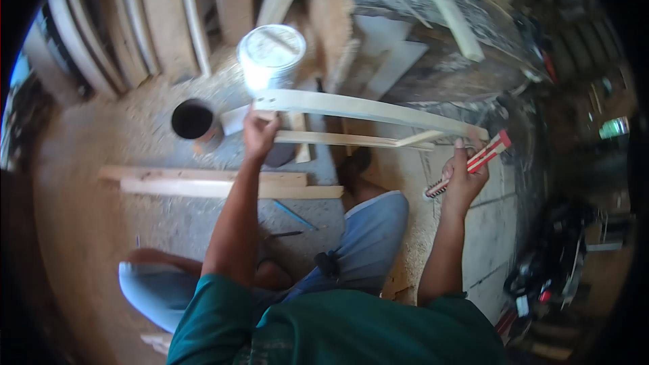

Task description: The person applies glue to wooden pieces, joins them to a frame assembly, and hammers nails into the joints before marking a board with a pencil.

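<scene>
— Two hands listed, both occupied. Left hand (259, 136): fingers closed around the near end of a pale, curved wooden frame of two thin strips (358, 111), the upper strip broad and bowed, the lower one narrow and straight. Right hand (464, 177): closed around a red and white handled tool (473, 162), its fingertips also touching the far end of the same frame, where the two strips meet.

— Position of the frame?

— Held out in front of the person, level across the view, above a sawdust-covered floor (94, 230).

— Items nearby?

— One white lidded plastic bucket (272, 55), just beyond the left hand. One dark round open-topped container (193, 120), left of that hand. Two long plain timber boards (223, 184), lying side by side on the floor under the left forearm. One lot of curved wooden slats (128, 27), leaning upright at upper left. One dusty grey workbench (433, 34) carrying a loose pale batten, behind the frame. One dark machine with red parts (547, 277), low at the right edge; type cannot be told.

— Person's dress?

— Green shirt, light blue trousers, knees bent.
</scene>
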`<act>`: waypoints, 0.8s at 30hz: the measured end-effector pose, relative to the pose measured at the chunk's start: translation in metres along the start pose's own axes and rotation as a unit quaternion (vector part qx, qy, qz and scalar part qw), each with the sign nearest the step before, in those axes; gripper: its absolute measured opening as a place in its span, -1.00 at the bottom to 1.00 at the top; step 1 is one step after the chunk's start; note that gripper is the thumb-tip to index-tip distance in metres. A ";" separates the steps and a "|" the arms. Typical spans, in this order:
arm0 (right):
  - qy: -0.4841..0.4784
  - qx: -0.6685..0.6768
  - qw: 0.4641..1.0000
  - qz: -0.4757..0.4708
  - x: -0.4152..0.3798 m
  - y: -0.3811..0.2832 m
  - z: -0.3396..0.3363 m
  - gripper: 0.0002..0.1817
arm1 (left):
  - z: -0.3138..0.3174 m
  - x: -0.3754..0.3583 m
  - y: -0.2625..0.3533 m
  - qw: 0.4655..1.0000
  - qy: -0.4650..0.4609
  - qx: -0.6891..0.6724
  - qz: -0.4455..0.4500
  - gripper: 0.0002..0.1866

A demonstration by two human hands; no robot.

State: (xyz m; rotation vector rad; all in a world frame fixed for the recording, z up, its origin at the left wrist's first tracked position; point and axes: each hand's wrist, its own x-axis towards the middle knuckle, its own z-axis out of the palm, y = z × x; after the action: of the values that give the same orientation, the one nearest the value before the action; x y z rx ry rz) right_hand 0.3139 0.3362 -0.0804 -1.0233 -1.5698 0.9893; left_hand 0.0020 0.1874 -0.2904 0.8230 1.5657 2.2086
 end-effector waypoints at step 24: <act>0.014 0.421 0.889 0.182 0.116 0.128 -0.045 -0.33 | -0.139 0.013 0.152 0.984 0.015 0.168 -0.055 -0.70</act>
State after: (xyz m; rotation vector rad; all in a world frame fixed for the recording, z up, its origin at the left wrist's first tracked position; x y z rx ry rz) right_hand 0.3568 0.4912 -0.1589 -0.6913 -0.7574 1.6998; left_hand -0.0818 0.0359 -0.1786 0.7728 1.9813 1.9153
